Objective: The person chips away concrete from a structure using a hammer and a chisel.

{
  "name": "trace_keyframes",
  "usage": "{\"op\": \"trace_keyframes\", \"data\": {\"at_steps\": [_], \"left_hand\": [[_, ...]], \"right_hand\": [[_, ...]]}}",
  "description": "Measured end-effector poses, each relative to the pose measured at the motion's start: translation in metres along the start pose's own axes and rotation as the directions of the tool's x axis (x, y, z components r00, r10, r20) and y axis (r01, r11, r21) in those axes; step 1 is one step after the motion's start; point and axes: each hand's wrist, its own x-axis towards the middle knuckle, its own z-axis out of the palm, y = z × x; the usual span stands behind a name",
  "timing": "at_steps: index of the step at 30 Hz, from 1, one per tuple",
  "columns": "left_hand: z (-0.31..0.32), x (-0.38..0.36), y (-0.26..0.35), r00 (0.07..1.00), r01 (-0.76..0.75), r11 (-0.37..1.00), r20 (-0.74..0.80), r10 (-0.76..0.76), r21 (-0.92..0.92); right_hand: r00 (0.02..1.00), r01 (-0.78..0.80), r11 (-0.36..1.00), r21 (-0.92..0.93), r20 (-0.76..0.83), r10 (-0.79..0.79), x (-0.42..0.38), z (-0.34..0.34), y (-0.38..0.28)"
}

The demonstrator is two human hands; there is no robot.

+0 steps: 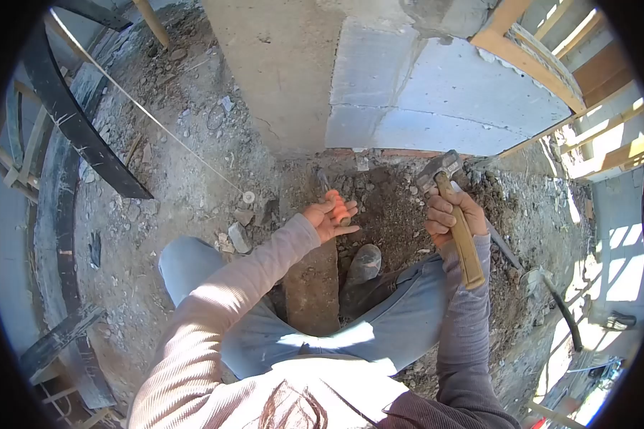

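Observation:
Near the middle of the head view, my left hand [327, 220] holds the orange grip of a chisel-like tool [336, 205], some of its fingers stretched out. The tool's metal end points up toward the rubble at the wall's foot. To the right, my right hand [456, 216] is wrapped round the wooden handle of a hammer [464, 250]. The hammer's metal head is above the fist, and the handle's end hangs down over my forearm. The two tools are apart. Dark loose soil [390, 207] lies between my hands.
A concrete and pale panel wall [436, 93] rises ahead. A board [313, 293] lies between my legs, beside my shoe [366, 263]. A string runs to a small round piece [248, 196] at left. A dark bar [86, 129] and a black pipe [564, 311] flank me.

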Motion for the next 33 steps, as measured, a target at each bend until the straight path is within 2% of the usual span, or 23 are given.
{"op": "trace_keyframes", "data": {"at_steps": [1, 3, 5, 6, 7, 8, 9, 11, 12, 13, 17, 21, 33], "left_hand": [[0.001, 0.004, 0.001, 0.999, -0.017, 1.000, 0.048, 0.017, -0.011], [-0.005, 0.024, 0.004, 0.996, -0.050, 0.997, 0.065, 0.054, -0.057], [-0.017, 0.046, 0.013, 0.994, -0.075, 0.993, 0.076, 0.083, -0.094], [-0.022, 0.055, 0.018, 0.989, -0.123, 0.990, 0.076, 0.128, -0.065], [-0.024, 0.061, 0.021, 0.982, -0.168, 0.985, 0.076, 0.171, -0.035], [-0.021, 0.064, 0.022, 0.982, -0.165, 0.985, 0.082, 0.168, -0.042], [-0.016, 0.066, 0.022, 0.980, -0.185, 0.982, 0.071, 0.188, -0.044], [-0.012, 0.066, 0.018, 0.978, -0.197, 0.979, 0.062, 0.200, -0.051], [-0.009, 0.066, 0.015, 0.976, -0.185, 0.976, 0.097, 0.196, -0.116], [-0.006, 0.066, 0.013, 0.972, -0.171, 0.969, 0.133, 0.196, -0.180], [-0.002, 0.062, 0.013, 0.973, -0.156, 0.970, 0.140, 0.183, -0.185], [-0.010, 0.071, 0.012, 0.974, -0.195, 0.956, 0.069, 0.215, -0.220], [-0.009, 0.069, 0.009, 0.963, -0.234, 0.935, 0.071, 0.261, -0.265]], "right_hand": [[0.996, 0.068, 0.998, -0.015, 0.056, -0.067, -0.005, 0.004, 0.009], [0.997, 0.072, 0.997, -0.024, 0.019, -0.072, -0.013, 0.016, 0.031], [0.986, 0.056, 0.958, -0.282, -0.137, -0.098, -0.017, 0.026, 0.052], [0.985, 0.055, 0.956, -0.289, -0.141, -0.099, -0.016, 0.015, 0.058], [0.993, -0.006, 0.974, -0.225, -0.115, -0.021, -0.011, -0.007, 0.064], [0.995, -0.068, 0.984, -0.162, -0.083, 0.055, -0.007, -0.024, 0.069], [0.995, -0.068, 0.984, -0.167, -0.087, 0.054, -0.003, -0.034, 0.075], [0.981, -0.126, 0.980, -0.156, -0.164, 0.101, 0.000, -0.045, 0.088], [0.966, -0.117, 0.965, -0.236, -0.254, 0.055, -0.001, -0.043, 0.092], [0.965, -0.116, 0.963, -0.244, -0.259, 0.051, -0.002, -0.042, 0.093], [0.961, -0.033, 0.912, -0.409, -0.263, -0.083, -0.005, -0.036, 0.095], [0.947, 0.039, 0.866, -0.499, -0.257, -0.190, -0.010, -0.031, 0.096], [0.957, 0.010, 0.814, -0.581, -0.229, -0.175, -0.008, -0.030, 0.102]]}}
